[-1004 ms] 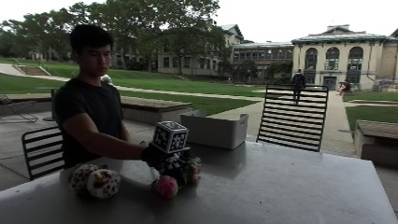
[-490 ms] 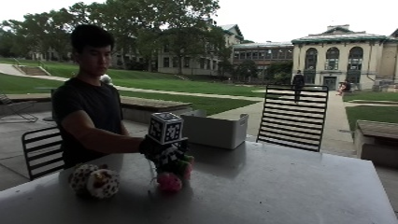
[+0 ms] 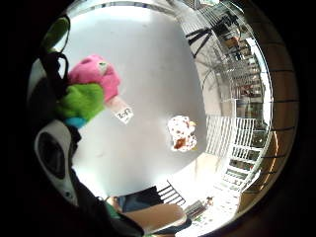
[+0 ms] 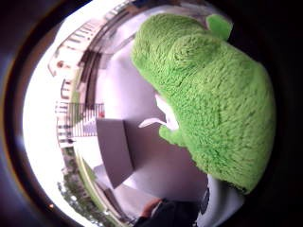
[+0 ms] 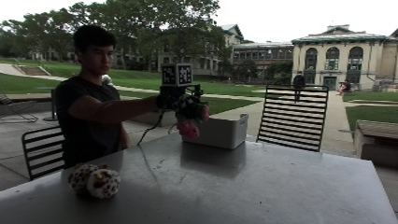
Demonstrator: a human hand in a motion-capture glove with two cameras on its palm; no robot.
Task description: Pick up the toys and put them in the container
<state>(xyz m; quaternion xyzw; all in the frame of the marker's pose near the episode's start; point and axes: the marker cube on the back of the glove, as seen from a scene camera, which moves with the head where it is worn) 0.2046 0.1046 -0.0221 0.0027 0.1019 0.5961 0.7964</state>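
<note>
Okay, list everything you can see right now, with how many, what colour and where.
Plush toy: one, green and pink, held above the table near the container.
Spotted plush toy: one, white with brown spots, lying on the table's near end.
Container: one, white, on the table's far edge.
Table: one, grey.
Chairs: two, black slatted, at the far side and behind the person.
Right hand: one, black glove, gripping the plush toy.

Your right hand (image 5: pixel 169 100) wears a black glove with black straps and white plastic at the palm; you have on a dark short-sleeved T-shirt (image 5: pixel 87 126).
</note>
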